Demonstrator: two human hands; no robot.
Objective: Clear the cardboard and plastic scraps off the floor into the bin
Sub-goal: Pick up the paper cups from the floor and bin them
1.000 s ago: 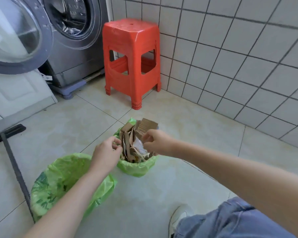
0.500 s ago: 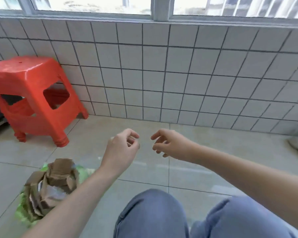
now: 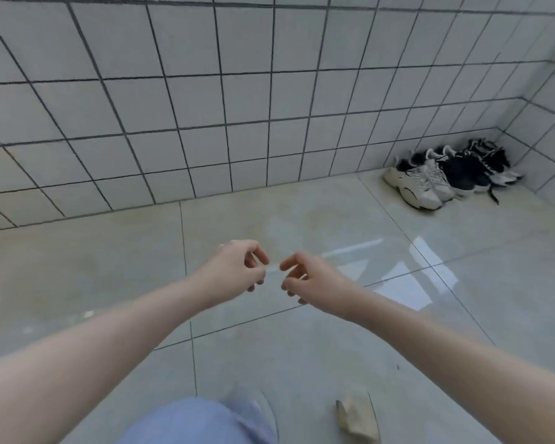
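Both hands are held out in front of the person, above the floor (image 3: 302,363), close together but not touching. Left hand (image 3: 234,270): fingers loosely curled, thumb and forefinger tips near each other; nothing visible in it. Right hand (image 3: 314,280): fingers likewise loosely curled and hanging, nothing visible in it. A thin pale streak runs between the two hands; too blurred to tell whether it is a held strip or a floor reflection.

One pale scrap (image 3: 358,419) lies on the floor below and nearer the person than the right hand, beside the blue-trousered knee (image 3: 193,424). Material unclear, possibly cardboard or crumpled plastic. The bin is not in view.

Other items: sneakers (image 3: 446,174) bunched in the far corner, well beyond the right hand, against the tiled wall (image 3: 205,107).

Judged step: searching for remaining scraps, hands free between pickups. Most of the visible floor carries no debris, so the task looks near its end.

Next move likely calls for lowering the right hand toward the person to the scrap, pinching it off the smooth tile, then locating the bin again.
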